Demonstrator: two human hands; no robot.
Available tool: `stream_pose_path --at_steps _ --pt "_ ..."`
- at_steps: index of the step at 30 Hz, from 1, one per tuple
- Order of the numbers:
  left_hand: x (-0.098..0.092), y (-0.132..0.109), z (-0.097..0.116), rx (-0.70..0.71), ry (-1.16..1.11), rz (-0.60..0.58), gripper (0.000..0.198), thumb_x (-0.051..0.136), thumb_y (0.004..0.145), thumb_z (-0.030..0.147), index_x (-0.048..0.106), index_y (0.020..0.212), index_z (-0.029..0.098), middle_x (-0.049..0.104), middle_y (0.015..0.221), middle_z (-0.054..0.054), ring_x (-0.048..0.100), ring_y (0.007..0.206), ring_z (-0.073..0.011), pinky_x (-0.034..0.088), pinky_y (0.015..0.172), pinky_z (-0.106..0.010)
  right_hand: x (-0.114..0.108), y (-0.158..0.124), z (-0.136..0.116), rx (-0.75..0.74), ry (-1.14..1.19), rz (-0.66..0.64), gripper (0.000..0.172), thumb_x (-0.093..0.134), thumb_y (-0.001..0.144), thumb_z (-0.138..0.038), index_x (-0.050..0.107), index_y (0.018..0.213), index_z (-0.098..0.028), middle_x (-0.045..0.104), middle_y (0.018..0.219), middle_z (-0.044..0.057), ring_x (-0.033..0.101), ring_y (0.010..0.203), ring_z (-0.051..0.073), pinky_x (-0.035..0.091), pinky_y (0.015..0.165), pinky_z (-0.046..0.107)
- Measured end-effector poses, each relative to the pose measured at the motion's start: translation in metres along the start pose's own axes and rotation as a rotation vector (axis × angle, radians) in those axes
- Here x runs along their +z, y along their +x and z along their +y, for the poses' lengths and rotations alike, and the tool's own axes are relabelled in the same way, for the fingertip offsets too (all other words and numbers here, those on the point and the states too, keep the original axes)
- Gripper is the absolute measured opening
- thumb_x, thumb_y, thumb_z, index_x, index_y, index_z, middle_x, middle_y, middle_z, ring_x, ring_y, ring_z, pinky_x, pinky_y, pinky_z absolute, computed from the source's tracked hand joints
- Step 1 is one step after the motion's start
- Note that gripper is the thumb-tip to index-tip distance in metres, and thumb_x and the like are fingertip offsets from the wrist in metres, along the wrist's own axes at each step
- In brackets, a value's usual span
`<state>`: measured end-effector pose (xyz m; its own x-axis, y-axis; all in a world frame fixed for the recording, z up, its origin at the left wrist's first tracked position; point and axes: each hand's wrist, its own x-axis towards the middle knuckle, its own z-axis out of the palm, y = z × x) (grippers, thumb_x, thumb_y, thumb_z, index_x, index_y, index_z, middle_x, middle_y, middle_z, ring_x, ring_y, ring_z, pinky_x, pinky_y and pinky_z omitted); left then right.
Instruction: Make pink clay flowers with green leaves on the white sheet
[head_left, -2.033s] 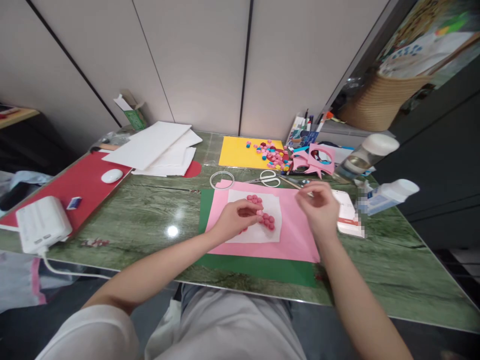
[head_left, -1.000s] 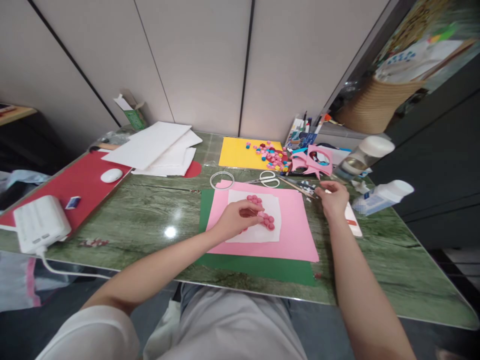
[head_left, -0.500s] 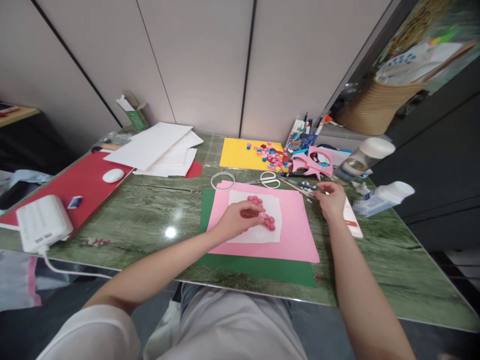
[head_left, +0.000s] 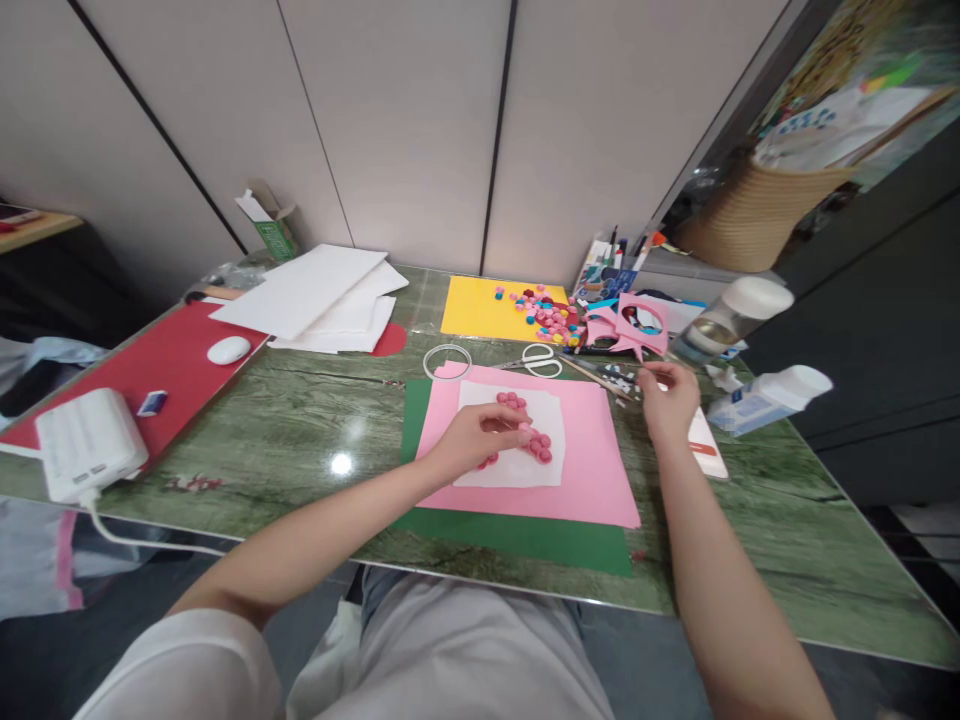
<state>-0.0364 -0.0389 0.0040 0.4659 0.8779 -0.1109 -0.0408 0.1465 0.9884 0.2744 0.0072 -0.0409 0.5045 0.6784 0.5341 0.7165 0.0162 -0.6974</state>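
Observation:
My left hand (head_left: 474,442) rests on a white paper square (head_left: 516,468) that lies on a pink sheet (head_left: 592,470) over a green sheet (head_left: 525,535). Its fingers are curled together and press on a cluster of small pink and red balls (head_left: 529,430). My right hand (head_left: 666,398) is off the pink sheet's right edge, fingers bent in a pinch beside thin sticks and small scraps (head_left: 611,378). What it pinches is too small to make out.
Farther back lie white scissors (head_left: 538,360), a white ring (head_left: 446,360), a yellow sheet (head_left: 480,305) with coloured balls (head_left: 547,312), pink cutouts (head_left: 637,322) and pens. Two bottles (head_left: 765,398) lie right. White foam sheets (head_left: 315,295), a mouse (head_left: 229,349) and a white box (head_left: 86,440) sit left.
My right hand moved from above the pink sheet's right edge to the far right, toward the sticks and scraps, and its fingers closed. My left hand stayed on the pink balls.

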Motion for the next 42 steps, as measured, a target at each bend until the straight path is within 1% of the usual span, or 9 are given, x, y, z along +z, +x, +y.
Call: stream_pose_path --at_steps 2,6,9,23,27,29,35,39,42 --pt "-0.002 0.001 -0.001 -0.091 -0.123 -0.016 0.032 0.071 0.061 0.036 0.066 0.084 0.013 0.065 0.083 -0.008 0.059 0.073 -0.0142 0.042 0.057 -0.023 -0.005 -0.014 -0.033 -0.1 0.048 0.025 0.014 0.055 0.073 -0.026 0.062 0.081 -0.017 0.055 0.083 0.004 0.053 0.077 0.016 0.044 0.076 0.034" --pt "-0.004 0.003 -0.001 -0.259 -0.419 -0.074 0.024 0.069 0.065 0.033 0.065 0.079 0.013 0.063 0.084 -0.007 0.057 0.068 -0.0092 0.037 0.053 -0.019 -0.013 -0.061 -0.102 -0.367 0.206 -0.123 0.006 0.059 0.073 -0.023 0.061 0.079 -0.022 0.057 0.083 0.003 0.054 0.085 0.019 0.044 0.079 0.038" --pt "-0.004 0.004 -0.002 -0.308 -0.562 -0.106 0.022 0.068 0.068 0.03 0.065 0.083 0.015 0.062 0.086 -0.005 0.057 0.071 -0.0084 0.037 0.053 -0.017 -0.012 -0.092 -0.131 -0.552 0.279 -0.193 0.016 0.064 0.069 -0.018 0.062 0.082 -0.028 0.057 0.081 0.002 0.055 0.081 0.019 0.043 0.085 0.043" --pt "0.003 0.001 -0.003 -0.255 -0.499 -0.096 0.024 0.068 0.068 0.031 0.067 0.083 0.012 0.063 0.084 -0.007 0.057 0.075 -0.0104 0.034 0.058 -0.02 -0.003 -0.105 -0.131 -0.697 0.036 -0.184 0.013 0.063 0.069 -0.018 0.059 0.079 -0.026 0.06 0.079 0.0 0.054 0.078 0.018 0.037 0.086 0.042" --pt "0.003 -0.001 -0.002 -0.202 -0.335 -0.097 0.033 0.063 0.071 0.039 0.066 0.087 0.011 0.064 0.086 -0.01 0.057 0.075 -0.0124 0.036 0.06 -0.022 -0.004 -0.102 -0.135 -0.533 0.082 -0.272 0.001 0.058 0.074 -0.021 0.058 0.073 -0.021 0.058 0.079 0.003 0.053 0.081 0.017 0.038 0.08 0.036" --pt "0.0 0.001 -0.002 -0.128 -0.169 -0.095 0.036 0.059 0.073 0.041 0.065 0.092 0.011 0.063 0.091 -0.011 0.057 0.076 -0.014 0.039 0.064 -0.025 -0.007 -0.094 -0.134 -0.37 0.154 -0.356 0.006 0.054 0.077 -0.023 0.057 0.072 -0.019 0.056 0.08 0.003 0.053 0.081 0.017 0.04 0.077 0.033" --pt "-0.026 0.018 -0.01 0.406 0.842 0.005 0.029 0.042 0.084 0.029 0.06 0.104 0.018 0.058 0.104 -0.009 0.051 0.099 -0.0192 0.038 0.089 -0.035 -0.024 -0.056 -0.104 0.017 0.244 -1.029 0.018 0.05 0.078 -0.032 0.056 0.069 -0.018 0.053 0.078 0.002 0.052 0.075 0.014 0.044 0.068 0.028" --pt "-0.041 0.03 -0.02 0.388 1.255 0.047 0.035 0.034 0.087 0.025 0.05 0.117 0.016 0.049 0.121 -0.011 0.041 0.115 -0.0216 0.03 0.098 -0.04 -0.029 -0.051 -0.092 0.243 0.348 -1.333 0.016 0.052 0.076 -0.033 0.054 0.072 -0.017 0.054 0.077 0.001 0.053 0.072 0.013 0.046 0.066 0.027" --pt "-0.045 0.034 -0.023 0.339 1.336 0.054 0.037 0.03 0.088 0.026 0.046 0.12 0.016 0.049 0.122 -0.01 0.039 0.115 -0.0208 0.029 0.098 -0.038 -0.024 -0.056 -0.094 0.36 0.437 -1.339 0.017 0.053 0.075 -0.033 0.054 0.073 -0.017 0.055 0.078 0.001 0.055 0.073 0.013 0.047 0.068 0.028"
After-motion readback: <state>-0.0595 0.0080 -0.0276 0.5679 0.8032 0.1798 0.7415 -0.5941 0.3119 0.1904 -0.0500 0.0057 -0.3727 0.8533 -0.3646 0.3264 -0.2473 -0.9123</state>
